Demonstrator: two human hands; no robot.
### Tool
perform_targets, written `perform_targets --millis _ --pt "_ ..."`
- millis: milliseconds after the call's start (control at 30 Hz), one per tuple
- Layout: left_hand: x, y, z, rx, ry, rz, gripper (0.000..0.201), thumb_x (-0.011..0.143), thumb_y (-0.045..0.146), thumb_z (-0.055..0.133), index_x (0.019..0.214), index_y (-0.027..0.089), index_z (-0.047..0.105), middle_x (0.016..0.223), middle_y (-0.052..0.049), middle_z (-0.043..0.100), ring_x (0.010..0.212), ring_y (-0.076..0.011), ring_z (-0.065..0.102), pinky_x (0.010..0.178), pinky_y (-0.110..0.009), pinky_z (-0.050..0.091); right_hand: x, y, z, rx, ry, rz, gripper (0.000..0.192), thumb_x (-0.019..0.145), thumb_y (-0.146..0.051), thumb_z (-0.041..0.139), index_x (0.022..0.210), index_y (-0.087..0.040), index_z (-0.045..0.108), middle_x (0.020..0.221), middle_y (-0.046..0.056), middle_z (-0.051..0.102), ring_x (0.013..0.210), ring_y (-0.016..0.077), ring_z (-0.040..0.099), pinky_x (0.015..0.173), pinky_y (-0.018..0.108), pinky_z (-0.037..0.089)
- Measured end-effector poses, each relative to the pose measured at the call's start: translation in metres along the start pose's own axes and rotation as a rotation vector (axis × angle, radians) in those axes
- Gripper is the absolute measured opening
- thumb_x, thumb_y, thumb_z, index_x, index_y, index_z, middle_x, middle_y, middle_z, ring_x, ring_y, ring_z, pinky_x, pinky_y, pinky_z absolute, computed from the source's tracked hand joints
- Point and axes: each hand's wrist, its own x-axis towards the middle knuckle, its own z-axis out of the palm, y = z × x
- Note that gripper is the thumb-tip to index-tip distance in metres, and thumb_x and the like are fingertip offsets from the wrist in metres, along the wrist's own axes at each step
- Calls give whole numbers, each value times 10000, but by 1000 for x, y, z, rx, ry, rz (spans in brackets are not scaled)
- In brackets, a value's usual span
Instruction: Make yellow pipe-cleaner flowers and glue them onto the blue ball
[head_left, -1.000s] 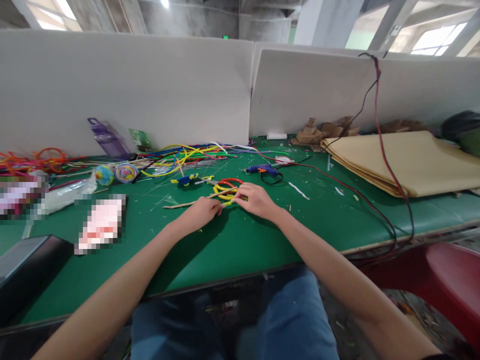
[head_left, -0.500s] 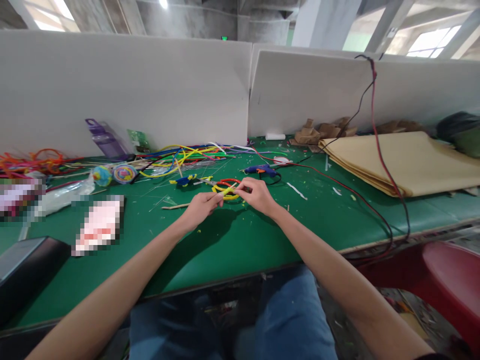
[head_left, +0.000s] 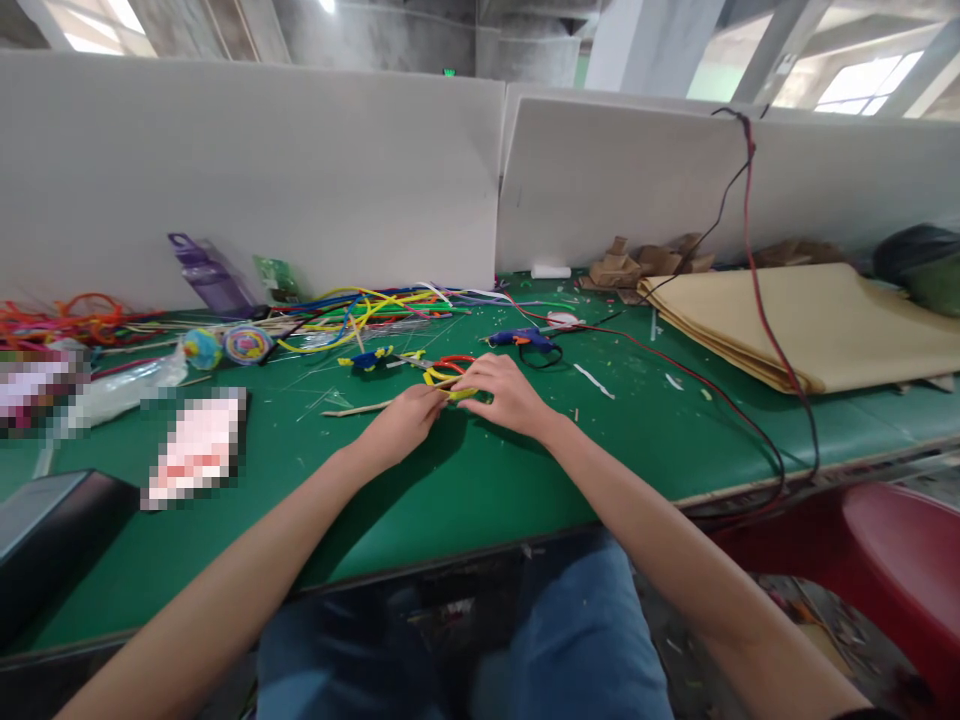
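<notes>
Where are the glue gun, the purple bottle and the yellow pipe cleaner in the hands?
Glue gun (head_left: 520, 339): head view, on its blue body.
Purple bottle (head_left: 208, 275): head view, mid-body.
Yellow pipe cleaner (head_left: 461, 394): head view, the bit showing between the hands.

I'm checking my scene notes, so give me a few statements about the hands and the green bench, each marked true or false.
1. Both hands, the left hand and the right hand, meet at a yellow pipe cleaner on the green bench. True.
2. The blue glue gun is in the right hand. False: it lies on the bench beyond the hands.
3. A purple bottle leans against the white partition. True.
4. The tan sheets lie left of the hands. False: they lie to the right.
</notes>
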Motion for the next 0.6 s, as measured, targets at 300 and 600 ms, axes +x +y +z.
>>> perform_targets --millis 300,600 --pt "2 1 -7 21 -31 29 262 875 118 364 924 134 621 873 -106 623 825 -205 562 744 -328 458 0 2 -1 -27 1 -23 124 857 -247 558 790 -166 624 807 43 651 814 167 537 750 293 373" --pt "0 -40 -29 197 -39 -13 281 836 99 381 942 109 641 866 -128 634 846 -231 566 777 -347 445 -4 27 -20 96 179 230 138 828 -229 558 725 -168 628 752 44 618 774 163 530 749 297 391"
